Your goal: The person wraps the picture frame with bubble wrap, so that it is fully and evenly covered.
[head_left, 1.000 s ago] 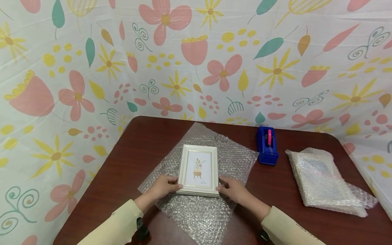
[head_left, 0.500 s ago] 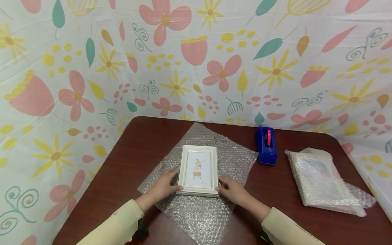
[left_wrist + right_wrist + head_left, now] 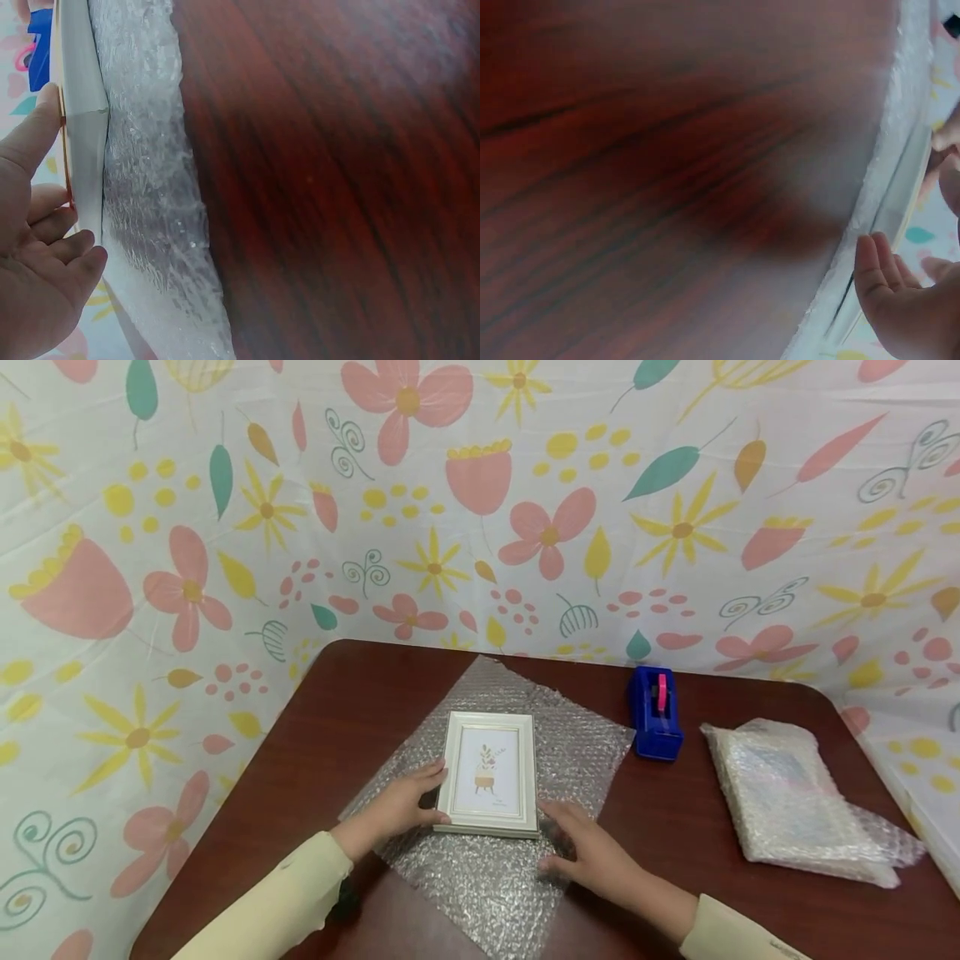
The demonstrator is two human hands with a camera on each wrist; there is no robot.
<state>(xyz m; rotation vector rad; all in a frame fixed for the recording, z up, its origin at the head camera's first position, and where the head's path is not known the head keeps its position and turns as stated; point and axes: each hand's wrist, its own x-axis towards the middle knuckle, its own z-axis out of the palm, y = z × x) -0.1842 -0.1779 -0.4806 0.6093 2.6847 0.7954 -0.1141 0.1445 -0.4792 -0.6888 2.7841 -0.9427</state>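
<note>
A white picture frame (image 3: pixel 491 825) with a potted-plant print (image 3: pixel 483 768) lies face up on a sheet of bubble wrap (image 3: pixel 495 885), turned cornerwise beneath it. My left hand (image 3: pixel 397 806) rests along the frame's left side, thumb at the near corner. Its fingers touch the frame's side (image 3: pixel 84 142) in the left wrist view without wrapping round it. Just off the right side, my right hand (image 3: pixel 596 852) hovers low over the wrap, fingers relaxed and thumb spread. The right wrist view shows that hand (image 3: pixel 904 307) holding nothing beside the frame (image 3: pixel 900 199).
On the dark red-brown table (image 3: pixel 315 743), a blue tape dispenser (image 3: pixel 656 718) with a pink core stands at the sheet's right corner. Farther right lies a flat bundle in bubble wrap (image 3: pixel 787 806). A flower-print cloth (image 3: pixel 480 552) hangs behind the table.
My right hand has let go of the frame's right edge and drawn back slightly towards me. My left fingers have slid a little up along the left side. The frame stays in place.
</note>
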